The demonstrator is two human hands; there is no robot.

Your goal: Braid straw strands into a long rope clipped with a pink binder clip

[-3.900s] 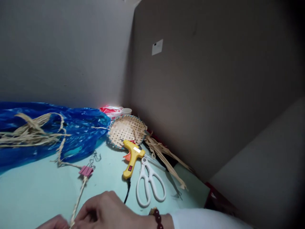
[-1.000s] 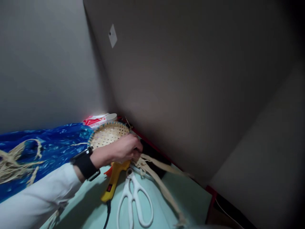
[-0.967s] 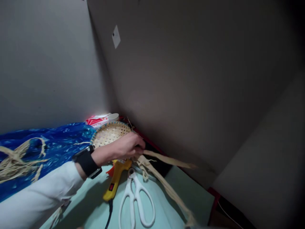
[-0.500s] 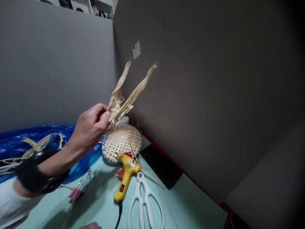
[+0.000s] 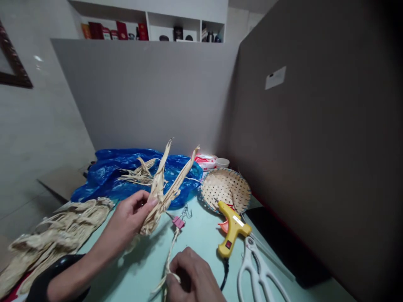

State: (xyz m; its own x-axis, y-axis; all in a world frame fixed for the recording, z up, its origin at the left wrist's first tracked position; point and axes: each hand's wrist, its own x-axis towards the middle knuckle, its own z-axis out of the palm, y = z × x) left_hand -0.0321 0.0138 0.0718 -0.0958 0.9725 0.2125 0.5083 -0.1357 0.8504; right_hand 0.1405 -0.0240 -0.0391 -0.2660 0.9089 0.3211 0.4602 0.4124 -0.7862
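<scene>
My left hand [image 5: 135, 209] is closed on a bunch of dried corn husk strips [image 5: 160, 193], held up over the table with two long twisted ends pointing upward. Low in the view, my right hand [image 5: 193, 274] has its fingers curled and pinched on a thin plaited husk cord [image 5: 171, 251]. The cord's upper end is caught in a pink binder clip [image 5: 179, 222], with a wire hook beside it. My right fingertips partly hide the cord's lower end.
A yellow hot glue gun [image 5: 231, 230] and white scissors [image 5: 256, 268] lie to the right, by a woven basket [image 5: 220, 188] and a black flat object [image 5: 283, 247]. Behind is a blue plastic bag [image 5: 103, 176] with husk strips. More husk [image 5: 66, 230] lies left. Grey panels [image 5: 157, 92] enclose the back.
The view has swung left, bringing in the shelf and the husk pile. My left hand has lowered the husk bunch toward the table. My right hand has come into view at the cord.
</scene>
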